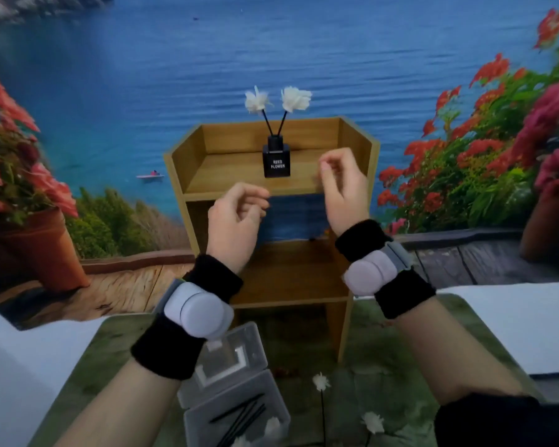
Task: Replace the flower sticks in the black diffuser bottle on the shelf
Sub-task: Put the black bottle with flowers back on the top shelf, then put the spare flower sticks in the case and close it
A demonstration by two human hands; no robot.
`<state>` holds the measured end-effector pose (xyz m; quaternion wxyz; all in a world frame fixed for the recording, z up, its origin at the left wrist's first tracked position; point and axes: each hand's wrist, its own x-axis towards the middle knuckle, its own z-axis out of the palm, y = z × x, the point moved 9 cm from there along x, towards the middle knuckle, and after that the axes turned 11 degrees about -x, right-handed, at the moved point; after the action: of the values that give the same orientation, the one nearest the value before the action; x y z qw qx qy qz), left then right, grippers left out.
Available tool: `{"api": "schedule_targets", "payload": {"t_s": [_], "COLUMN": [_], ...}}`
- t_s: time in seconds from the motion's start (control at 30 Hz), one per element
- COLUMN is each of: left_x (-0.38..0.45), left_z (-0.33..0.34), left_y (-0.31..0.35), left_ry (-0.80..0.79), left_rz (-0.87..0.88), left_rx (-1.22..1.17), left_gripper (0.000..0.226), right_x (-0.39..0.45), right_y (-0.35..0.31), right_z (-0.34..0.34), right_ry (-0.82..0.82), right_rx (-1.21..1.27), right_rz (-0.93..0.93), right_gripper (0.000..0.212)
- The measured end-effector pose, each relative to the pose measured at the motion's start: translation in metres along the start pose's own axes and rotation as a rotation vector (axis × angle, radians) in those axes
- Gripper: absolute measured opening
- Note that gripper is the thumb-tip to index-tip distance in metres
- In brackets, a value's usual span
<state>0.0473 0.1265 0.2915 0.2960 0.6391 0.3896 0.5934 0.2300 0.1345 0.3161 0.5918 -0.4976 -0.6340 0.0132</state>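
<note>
The black diffuser bottle (276, 161), labelled REED FLOWER, stands upright on the top board of a small wooden shelf (233, 175). Two black sticks with white flower heads (256, 101) (296, 98) rise from its neck in a V. My left hand (236, 217) hovers below and left of the bottle, fingers loosely curled, holding nothing. My right hand (342, 185) floats just right of the bottle at its height, fingers loosely curled and slightly blurred, with nothing in it. Neither hand touches the bottle.
On the green mat in front, an open clear plastic box (239, 411) holds several black sticks with white flower heads. Two more flower sticks (321, 382) (373, 422) lie loose to its right. The shelf's lower boards are bare. A printed sea backdrop stands behind.
</note>
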Motion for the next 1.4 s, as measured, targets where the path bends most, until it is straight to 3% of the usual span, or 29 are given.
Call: {"api": "schedule_targets", "payload": {"t_s": [0.13, 0.27, 0.4, 0.47, 0.57, 0.67, 0.8, 0.9, 1.07, 1.17, 1.3, 1.4], "left_x": [-0.05, -0.112, -0.185, -0.221, -0.267, -0.308, -0.344, -0.358, -0.353, -0.356, -0.361, -0.369], "left_z": [0.021, 0.046, 0.076, 0.089, 0.107, 0.122, 0.125, 0.134, 0.158, 0.16, 0.165, 0.159], "left_y": [-0.05, -0.127, -0.196, -0.221, -0.249, -0.271, -0.306, -0.334, -0.36, -0.37, -0.374, -0.376], "left_ry": [-0.09, -0.178, -0.314, -0.388, -0.498, -0.604, -0.584, -0.704, -0.769, -0.779, -0.831, -0.848], "left_rz": [-0.128, -0.407, -0.691, -0.819, -0.965, -1.062, -1.158, -1.145, -1.103, -1.147, -1.067, -1.029], "left_rx": [0.006, -0.014, 0.028, 0.031, 0.088, 0.127, 0.177, 0.304, 0.665, 0.839, 0.914, 0.866], "left_gripper": [0.024, 0.031, 0.038, 0.036, 0.034, 0.022, 0.02, 0.017, 0.053, 0.074, 0.058, 0.039], "right_x": [-0.094, -0.224, -0.355, -0.406, -0.454, -0.49, -0.503, -0.508, -0.514, -0.513, -0.516, -0.516], "right_y": [0.055, 0.167, 0.253, 0.27, 0.282, 0.283, 0.284, 0.283, 0.281, 0.274, 0.275, 0.275], "right_z": [-0.011, -0.006, -0.004, -0.002, 0.004, 0.016, 0.018, 0.011, -0.025, -0.046, -0.07, -0.074], "right_ry": [-0.047, -0.192, -0.495, -0.683, -0.932, -1.131, -1.127, -1.138, -0.931, -0.796, -0.644, -0.585], "right_rx": [0.041, -0.041, -0.276, -0.362, -0.499, -0.582, -0.639, -0.604, -0.345, -0.224, -0.174, -0.16], "right_rz": [0.156, 0.651, 1.057, 1.23, 1.283, 1.268, 1.288, 1.302, 1.387, 1.407, 1.433, 1.431], "right_gripper": [0.015, 0.032, 0.015, 0.025, 0.044, 0.044, 0.03, 0.031, 0.02, 0.026, 0.006, 0.004]}}
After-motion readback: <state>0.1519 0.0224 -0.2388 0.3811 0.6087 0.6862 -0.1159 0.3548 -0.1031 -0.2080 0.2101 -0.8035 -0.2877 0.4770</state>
